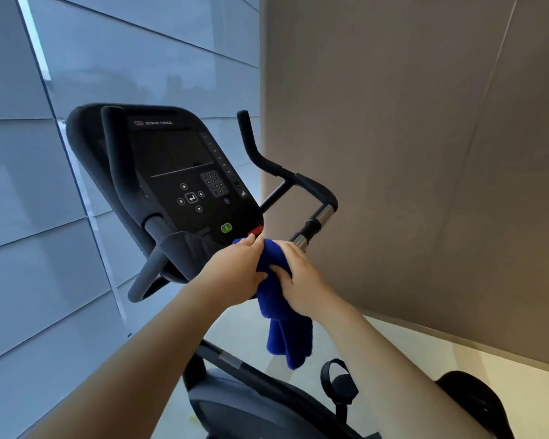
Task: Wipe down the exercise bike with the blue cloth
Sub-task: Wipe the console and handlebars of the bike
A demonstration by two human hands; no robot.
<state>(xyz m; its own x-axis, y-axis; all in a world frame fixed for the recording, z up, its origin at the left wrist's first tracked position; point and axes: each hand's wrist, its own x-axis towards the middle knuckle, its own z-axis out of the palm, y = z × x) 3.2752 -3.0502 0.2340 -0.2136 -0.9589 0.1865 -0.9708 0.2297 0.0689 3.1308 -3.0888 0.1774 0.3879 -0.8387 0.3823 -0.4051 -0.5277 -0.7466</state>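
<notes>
Left hand (239,269) and right hand (300,282) both gripping blue cloth (277,315), long axis vertical, tails hanging down, below exercise bike console (178,166)

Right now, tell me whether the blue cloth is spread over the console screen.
No: both the left hand and the right hand hold the blue cloth bunched below the console, whose dark screen is uncovered.

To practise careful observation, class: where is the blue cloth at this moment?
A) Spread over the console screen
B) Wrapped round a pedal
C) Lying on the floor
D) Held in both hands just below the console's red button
D: the left hand and the right hand both hold the blue cloth, bunched just under the red button on the console, with its ends hanging down.
</notes>
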